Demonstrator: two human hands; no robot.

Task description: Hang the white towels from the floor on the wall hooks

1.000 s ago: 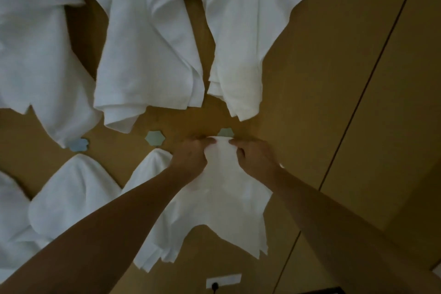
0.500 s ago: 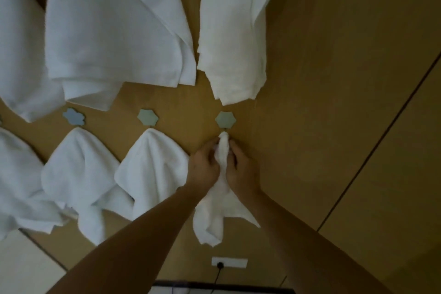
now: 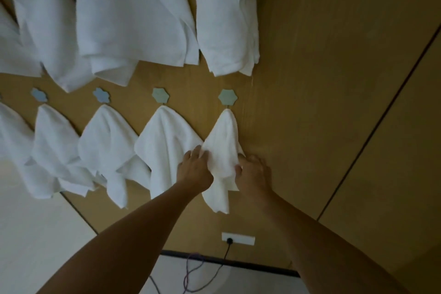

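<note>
A small white towel (image 3: 224,148) hangs by its top from the rightmost hook (image 3: 228,97), a pale green hexagon on the wooden wall. My left hand (image 3: 194,169) grips the towel's left edge about halfway down. My right hand (image 3: 251,170) holds its right edge at the same height. The towel's lower end hangs loose between my wrists. Three more small white towels (image 3: 167,145) hang from the neighbouring hooks (image 3: 161,95) to the left.
A row of larger white towels (image 3: 133,14) hangs above. Below, a white wall socket (image 3: 238,238) has a black cable plugged in, and a purple cord (image 3: 193,274) lies on the floor. Bare wooden wall panel (image 3: 334,79) extends to the right.
The towel's top was caught on the rightmost hook. Both hands slid down from the hook to the towel's middle, and the view drew back from the wall.
</note>
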